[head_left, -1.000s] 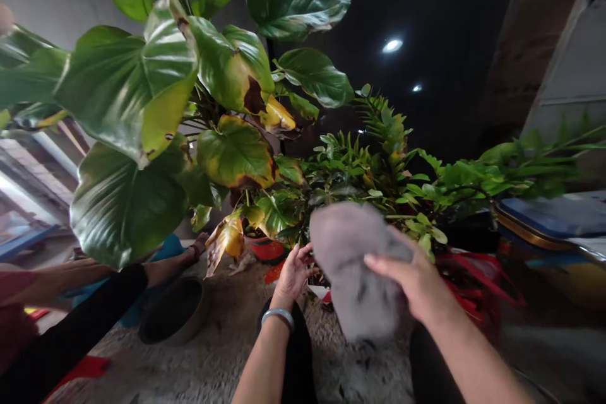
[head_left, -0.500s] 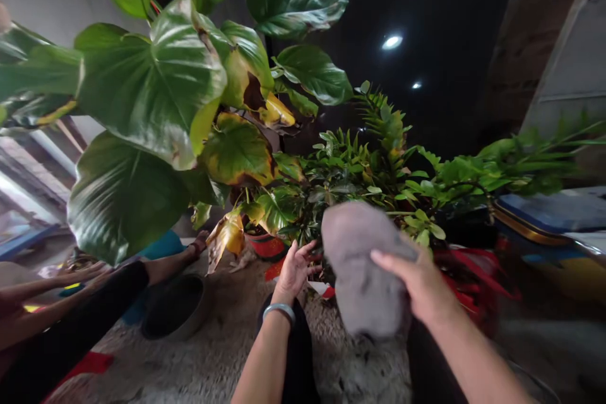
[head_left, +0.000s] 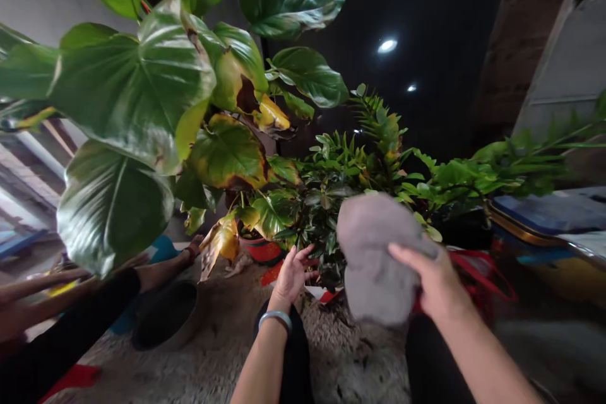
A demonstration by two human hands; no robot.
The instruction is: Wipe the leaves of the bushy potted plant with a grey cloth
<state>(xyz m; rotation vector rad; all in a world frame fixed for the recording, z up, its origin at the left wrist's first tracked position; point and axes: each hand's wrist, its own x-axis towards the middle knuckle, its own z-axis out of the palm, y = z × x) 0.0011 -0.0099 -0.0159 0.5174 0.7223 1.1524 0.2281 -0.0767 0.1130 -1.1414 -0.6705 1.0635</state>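
Landmark: red pot (head_left: 260, 249), glossy and round, at the foot of the large-leaved plant (head_left: 132, 88). We note broad, shiny, heart-shaped leaves, several yellowed and brown at the edges.

Right hand (head_left: 438, 281), well to the right of the red pot: fingers clenched on a grey cloth (head_left: 374, 259), soft and fuzzy, bunched into a rounded lump. The cloth sits right of the pot, before the small-leaved plant (head_left: 326, 214), whose leaves are narrow, dark and waxy. We cannot tell whether cloth and leaves touch.

Left hand (head_left: 291, 274), just right of the pot: released, fingers spread toward the dark foliage, holding nothing. A smooth silvery bangle (head_left: 277, 317) rings the wrist.

Left of the pot, nearer us: a dull, dark, round bowl (head_left: 165, 315) on shaggy beige carpet (head_left: 227, 341). Further left, another person's limb in black fabric (head_left: 71, 328).
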